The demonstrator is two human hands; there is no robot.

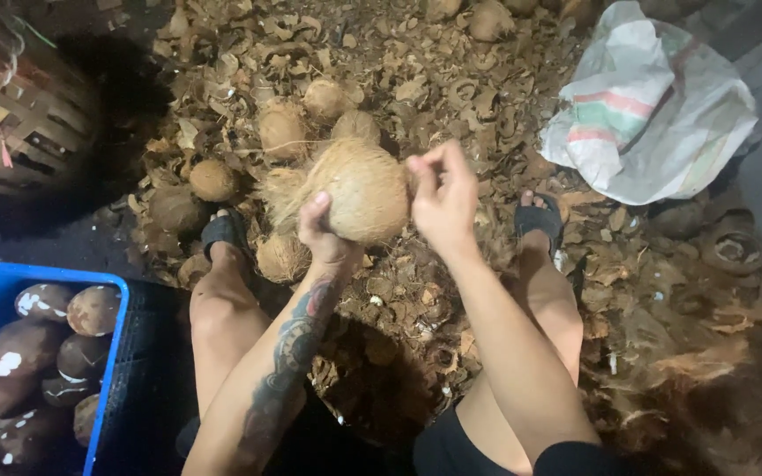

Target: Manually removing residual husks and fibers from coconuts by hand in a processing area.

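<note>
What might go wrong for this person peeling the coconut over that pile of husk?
The left hand grips the hairy coconut from below while the right hand pinches at its fibre; a slip might drop it onto the sandalled feet. Coarse fibre may scrape bare fingers. The loose husk scraps underfoot look like unsteady footing.

loose coconuts [282, 126] and husk scraps [416, 88] crowd the floor ahead; blue crate [109, 353] blocks the left.
</note>
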